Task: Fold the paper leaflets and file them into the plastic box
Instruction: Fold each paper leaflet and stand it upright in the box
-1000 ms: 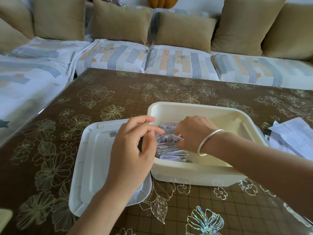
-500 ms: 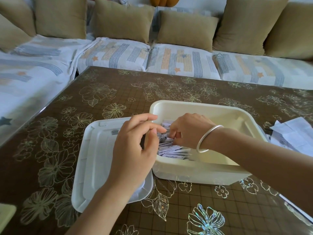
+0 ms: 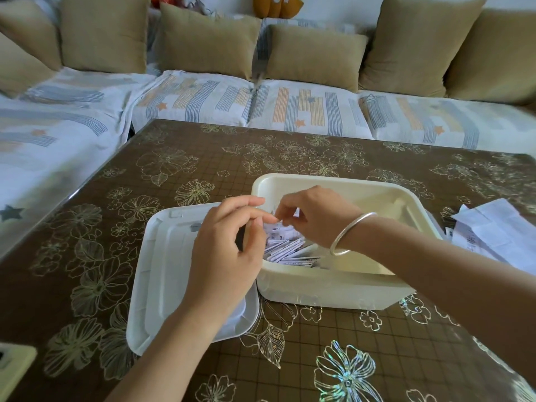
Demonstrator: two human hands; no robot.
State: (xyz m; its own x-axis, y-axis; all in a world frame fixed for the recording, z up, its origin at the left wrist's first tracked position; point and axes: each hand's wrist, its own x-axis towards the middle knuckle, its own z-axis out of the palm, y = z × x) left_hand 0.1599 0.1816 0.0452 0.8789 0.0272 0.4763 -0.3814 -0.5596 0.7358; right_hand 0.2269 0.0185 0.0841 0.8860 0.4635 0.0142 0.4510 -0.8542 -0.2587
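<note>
Right hand (image 3: pixel 319 221) fingertips (image 3: pixel 280 216) pinch together, whether on paper I cannot tell; the left hand (image 3: pixel 226 256), loosely curled, touches them with its index tip, gripping nothing visible. Just below, folded leaflets (image 3: pixel 290 250) lie in the plastic box (image 3: pixel 333 288); a white lid (image 3: pixel 162 271) lies under the left palm

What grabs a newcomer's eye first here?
The left hand and right hand, fingertips almost touching, hover over the left end of a cream rectangular plastic box mid-table. Under them sit small folded white printed leaflets. The box's white plastic lid lies flat to its left.
</note>
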